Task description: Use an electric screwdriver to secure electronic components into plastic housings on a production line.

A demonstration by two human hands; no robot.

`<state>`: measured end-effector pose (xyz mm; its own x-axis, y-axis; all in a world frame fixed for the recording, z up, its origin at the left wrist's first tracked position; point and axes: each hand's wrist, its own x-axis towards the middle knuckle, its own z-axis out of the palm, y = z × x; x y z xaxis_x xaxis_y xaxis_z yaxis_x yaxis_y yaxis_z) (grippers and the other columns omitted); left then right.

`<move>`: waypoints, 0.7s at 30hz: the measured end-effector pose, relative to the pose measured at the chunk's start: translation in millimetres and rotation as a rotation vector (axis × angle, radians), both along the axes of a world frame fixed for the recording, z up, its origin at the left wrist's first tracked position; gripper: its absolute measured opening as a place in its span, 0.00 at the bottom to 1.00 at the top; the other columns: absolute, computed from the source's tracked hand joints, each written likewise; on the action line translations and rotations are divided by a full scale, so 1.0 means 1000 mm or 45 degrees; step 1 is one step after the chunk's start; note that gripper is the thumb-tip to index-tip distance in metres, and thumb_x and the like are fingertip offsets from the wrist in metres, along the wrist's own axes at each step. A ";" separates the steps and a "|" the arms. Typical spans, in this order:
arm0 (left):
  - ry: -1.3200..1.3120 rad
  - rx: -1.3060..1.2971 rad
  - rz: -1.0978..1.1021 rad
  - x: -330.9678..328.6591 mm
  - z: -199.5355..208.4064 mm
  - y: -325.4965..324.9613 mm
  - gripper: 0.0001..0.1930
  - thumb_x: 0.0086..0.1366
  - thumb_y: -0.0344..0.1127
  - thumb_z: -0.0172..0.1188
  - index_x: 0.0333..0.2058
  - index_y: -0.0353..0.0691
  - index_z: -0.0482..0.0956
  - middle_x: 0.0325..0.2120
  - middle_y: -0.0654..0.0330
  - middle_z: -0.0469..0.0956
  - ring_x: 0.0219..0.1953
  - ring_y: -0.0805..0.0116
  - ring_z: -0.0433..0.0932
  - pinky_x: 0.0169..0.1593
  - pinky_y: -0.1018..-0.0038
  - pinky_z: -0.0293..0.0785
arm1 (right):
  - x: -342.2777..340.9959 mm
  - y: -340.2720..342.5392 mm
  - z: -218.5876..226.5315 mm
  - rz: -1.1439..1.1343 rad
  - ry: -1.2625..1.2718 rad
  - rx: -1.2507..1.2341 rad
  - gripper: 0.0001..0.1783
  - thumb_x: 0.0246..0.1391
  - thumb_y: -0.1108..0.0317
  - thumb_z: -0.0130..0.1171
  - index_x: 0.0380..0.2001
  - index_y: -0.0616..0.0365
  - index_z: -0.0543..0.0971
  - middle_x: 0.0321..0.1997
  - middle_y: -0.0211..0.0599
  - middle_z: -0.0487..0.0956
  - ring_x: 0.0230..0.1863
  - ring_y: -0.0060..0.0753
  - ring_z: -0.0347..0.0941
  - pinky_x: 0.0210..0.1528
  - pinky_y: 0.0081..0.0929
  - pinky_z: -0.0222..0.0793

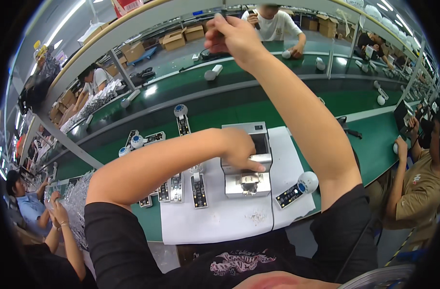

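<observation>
My left hand (239, 149) reaches over a silver metal box (233, 185) with an open top and a small metal mechanism on its front. Its thumb rests along the box's near rim; the other fingers are hidden in the opening. My right hand (233, 41) is raised high over the far side, beside the shelf rail, with fingers curled together around something small and dark at the thumb tip. A device with a white round head and an exposed black circuit board (290, 195) lies right of the box. Another open device (199, 190) lies to its left.
White paper (205, 231) covers the bench, with small scattered bits (256, 216) near the front. More open devices (175, 188) lie at left. Beyond runs a green conveyor (176, 86) carrying white devices (213, 72). A shelf rail (147, 13) crosses above. Co-workers (278, 26) sit around.
</observation>
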<state>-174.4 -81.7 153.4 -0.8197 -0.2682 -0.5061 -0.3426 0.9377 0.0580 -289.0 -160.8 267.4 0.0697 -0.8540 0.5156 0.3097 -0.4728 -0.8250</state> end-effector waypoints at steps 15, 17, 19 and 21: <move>1.005 -0.240 -0.012 0.045 -0.020 0.031 0.19 0.55 0.43 0.71 0.39 0.35 0.80 0.40 0.52 0.80 0.32 0.57 0.81 0.34 0.66 0.78 | -0.116 0.143 -0.112 -0.313 0.844 0.254 0.16 0.69 0.63 0.51 0.46 0.66 0.78 0.21 0.18 0.66 0.21 0.10 0.57 0.23 0.15 0.54; 1.301 -0.222 0.025 0.075 -0.050 0.039 0.20 0.52 0.39 0.71 0.41 0.37 0.78 0.40 0.54 0.78 0.33 0.60 0.78 0.33 0.66 0.76 | -0.122 0.162 -0.126 -0.391 0.886 0.217 0.14 0.67 0.66 0.53 0.46 0.66 0.78 0.22 0.18 0.68 0.21 0.11 0.58 0.24 0.14 0.54; 1.373 -0.185 0.100 0.105 -0.075 0.056 0.20 0.51 0.34 0.71 0.43 0.38 0.78 0.44 0.54 0.78 0.36 0.59 0.77 0.33 0.66 0.74 | -0.127 0.174 -0.130 -0.449 0.925 0.242 0.10 0.57 0.73 0.61 0.41 0.66 0.80 0.24 0.24 0.74 0.22 0.13 0.65 0.25 0.13 0.58; 1.416 -0.259 0.213 0.105 -0.095 0.078 0.19 0.51 0.33 0.70 0.43 0.38 0.79 0.45 0.54 0.78 0.36 0.58 0.77 0.34 0.67 0.74 | -0.128 0.172 -0.134 -0.419 1.005 0.064 0.10 0.51 0.75 0.64 0.38 0.66 0.81 0.24 0.28 0.76 0.22 0.17 0.69 0.25 0.14 0.60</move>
